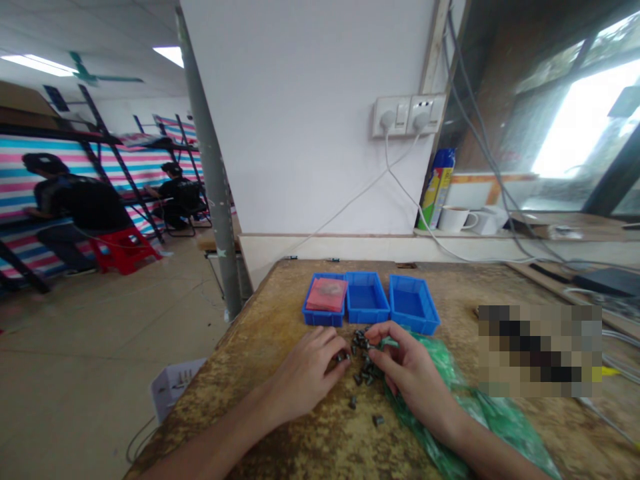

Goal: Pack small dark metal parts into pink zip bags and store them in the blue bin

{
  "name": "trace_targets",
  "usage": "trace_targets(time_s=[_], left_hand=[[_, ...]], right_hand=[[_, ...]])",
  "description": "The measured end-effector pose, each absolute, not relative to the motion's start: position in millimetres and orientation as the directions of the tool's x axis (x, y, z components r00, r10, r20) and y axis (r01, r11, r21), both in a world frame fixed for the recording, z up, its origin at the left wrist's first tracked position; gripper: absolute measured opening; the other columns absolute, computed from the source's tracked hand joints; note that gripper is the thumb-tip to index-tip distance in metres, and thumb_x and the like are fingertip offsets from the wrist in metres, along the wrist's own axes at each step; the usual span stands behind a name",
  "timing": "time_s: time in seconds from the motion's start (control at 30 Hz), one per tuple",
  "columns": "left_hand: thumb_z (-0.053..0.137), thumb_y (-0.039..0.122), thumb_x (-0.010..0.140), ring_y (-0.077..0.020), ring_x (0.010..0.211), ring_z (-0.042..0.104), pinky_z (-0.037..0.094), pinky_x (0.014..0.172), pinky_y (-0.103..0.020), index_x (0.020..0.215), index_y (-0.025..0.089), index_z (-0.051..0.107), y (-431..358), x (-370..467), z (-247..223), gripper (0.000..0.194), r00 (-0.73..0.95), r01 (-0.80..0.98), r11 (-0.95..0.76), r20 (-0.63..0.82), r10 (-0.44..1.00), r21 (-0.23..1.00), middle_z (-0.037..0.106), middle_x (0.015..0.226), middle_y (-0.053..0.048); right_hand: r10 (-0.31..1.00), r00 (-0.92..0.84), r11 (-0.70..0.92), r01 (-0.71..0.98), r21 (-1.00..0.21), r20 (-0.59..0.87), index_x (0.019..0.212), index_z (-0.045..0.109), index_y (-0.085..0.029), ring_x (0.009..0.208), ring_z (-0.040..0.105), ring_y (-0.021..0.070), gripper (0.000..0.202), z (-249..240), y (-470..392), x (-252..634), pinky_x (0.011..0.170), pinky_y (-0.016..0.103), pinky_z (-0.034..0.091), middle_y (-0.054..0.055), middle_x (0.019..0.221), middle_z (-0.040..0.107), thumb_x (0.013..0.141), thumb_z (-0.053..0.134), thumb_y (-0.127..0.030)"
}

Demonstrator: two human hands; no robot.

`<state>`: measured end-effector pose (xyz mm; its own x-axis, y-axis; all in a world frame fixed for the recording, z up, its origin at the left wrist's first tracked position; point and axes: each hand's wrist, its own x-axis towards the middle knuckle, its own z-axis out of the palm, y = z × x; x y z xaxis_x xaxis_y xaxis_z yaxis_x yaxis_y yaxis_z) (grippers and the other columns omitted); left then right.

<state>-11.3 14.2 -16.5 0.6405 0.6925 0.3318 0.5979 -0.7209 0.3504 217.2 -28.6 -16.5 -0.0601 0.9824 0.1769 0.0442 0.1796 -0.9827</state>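
Observation:
A small pile of dark metal parts (pixel 361 357) lies on the worn wooden table (pixel 280 427), just in front of three blue bins. My left hand (pixel 307 373) rests palm down at the pile's left edge, its fingertips pinching one dark part. My right hand (pixel 407 373) lies on a crumpled green plastic bag (pixel 480 410) and holds a small part between thumb and fingers at the pile's right side. Two loose parts (pixel 377 420) lie nearer to me.
The left blue bin (pixel 324 301) holds a pink packet; the middle bin (pixel 367 299) and right bin (pixel 413 305) look empty. A blurred patch covers the table's right. Cups, cables and a wall socket sit behind. Two people sit far left.

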Motion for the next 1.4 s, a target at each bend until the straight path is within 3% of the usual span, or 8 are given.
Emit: trace_targets(time_s=[0.77,1.4], left_hand=[[0.068,0.024,0.109,-0.0277,0.114,0.064,0.05,0.095,-0.038,0.111,0.023,0.068,15.0,-11.7,-19.2,0.002,0.642,0.614,-0.715,0.317,0.699,0.333,0.068,0.113,-0.005],[0.066,0.027,0.111,-0.0273,0.112,0.064,0.051,0.094,-0.038,0.11,0.023,0.067,14.2,-11.2,-18.8,0.004,0.643,0.617,-0.717,0.317,0.697,0.325,0.068,0.112,-0.005]], right_hand=[[0.987,-0.04,0.157,0.004,-0.988,0.156,0.108,0.071,-0.023,0.047,0.041,0.0044,0.046,-17.0,-28.5,215.5,0.038,0.018,0.034,-0.002,0.091,0.062,0.093,0.077,-0.066],[0.987,-0.04,0.156,-0.014,-0.988,0.156,0.11,0.071,-0.022,0.045,0.041,0.0041,0.048,-22.5,-26.9,216.0,0.038,0.018,0.032,-0.003,0.089,0.062,0.095,0.074,-0.068]])
